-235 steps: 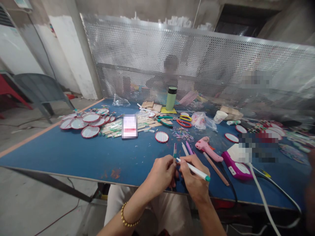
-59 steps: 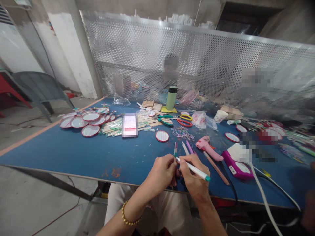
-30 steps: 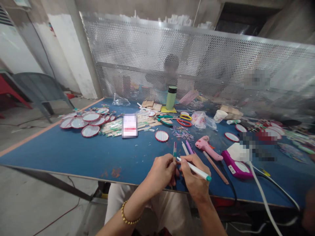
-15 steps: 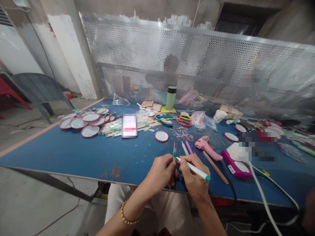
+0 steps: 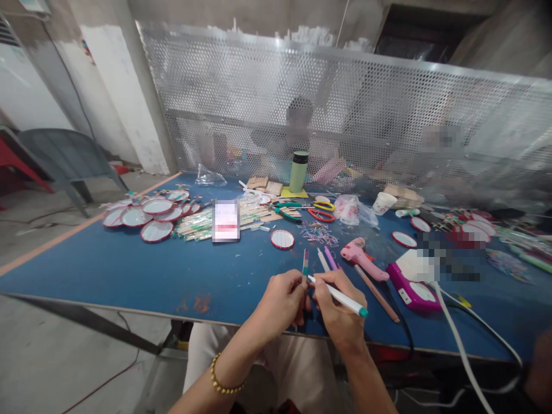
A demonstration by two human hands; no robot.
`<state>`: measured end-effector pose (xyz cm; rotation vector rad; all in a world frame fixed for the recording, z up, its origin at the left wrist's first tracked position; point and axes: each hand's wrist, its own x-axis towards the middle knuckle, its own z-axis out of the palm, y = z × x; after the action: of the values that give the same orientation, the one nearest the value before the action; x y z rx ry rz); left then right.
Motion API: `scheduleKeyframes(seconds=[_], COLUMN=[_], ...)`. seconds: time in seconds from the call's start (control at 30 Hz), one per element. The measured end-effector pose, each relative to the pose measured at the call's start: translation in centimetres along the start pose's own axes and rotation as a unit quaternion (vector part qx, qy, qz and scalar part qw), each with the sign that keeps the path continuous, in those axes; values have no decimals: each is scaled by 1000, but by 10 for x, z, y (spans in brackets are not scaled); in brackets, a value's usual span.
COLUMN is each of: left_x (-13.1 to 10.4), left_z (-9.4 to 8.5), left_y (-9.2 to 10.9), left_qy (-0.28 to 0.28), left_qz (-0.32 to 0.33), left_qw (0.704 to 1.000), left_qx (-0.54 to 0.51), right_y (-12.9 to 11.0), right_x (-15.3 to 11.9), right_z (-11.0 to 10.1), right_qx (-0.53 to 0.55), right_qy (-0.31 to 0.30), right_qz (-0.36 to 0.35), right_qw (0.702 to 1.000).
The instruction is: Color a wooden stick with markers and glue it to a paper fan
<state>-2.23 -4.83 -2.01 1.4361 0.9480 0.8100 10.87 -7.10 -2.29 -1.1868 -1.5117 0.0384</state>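
Observation:
My left hand (image 5: 282, 299) is closed on a thin wooden stick (image 5: 306, 260) whose upper end is coloured purple and green. In my right hand (image 5: 340, 307) is a white marker (image 5: 345, 299) with a green end, gripped like a pen. Its tip is close to the stick; whether it touches I cannot tell. Just beyond my hands lie a white pen (image 5: 323, 260) and a purple pen (image 5: 331, 258). A round white disc with a red rim (image 5: 282, 239) rests farther up the table.
A pink glue gun (image 5: 364, 259) and a purple power strip (image 5: 411, 290) with cables sit at right. Red-rimmed discs (image 5: 157, 231) are heaped at left beside wooden sticks (image 5: 198, 224) and a phone (image 5: 226, 221). Pliers (image 5: 288, 211) and a green bottle (image 5: 298, 172) stand farther back.
Both hands keep nearly the same pose with the stick and marker. The whole view has shifted very slightly.

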Motion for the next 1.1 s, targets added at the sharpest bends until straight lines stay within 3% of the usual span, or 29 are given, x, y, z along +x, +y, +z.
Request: scheduleKeyframes(seconds=[0.6,1.1], left_x=[0,2], left_z=[0,0], left_y=[-2,-5], left_qy=[2,4], left_qz=[14,10], left_qw=[1000,1000], left_qx=[9,-25], right_y=[0,5], right_x=[1,-8], right_z=[1,-1], right_qx=[-7,17], right_qy=[8,26], right_qz=[-24,13], right_qw=[1000,999])
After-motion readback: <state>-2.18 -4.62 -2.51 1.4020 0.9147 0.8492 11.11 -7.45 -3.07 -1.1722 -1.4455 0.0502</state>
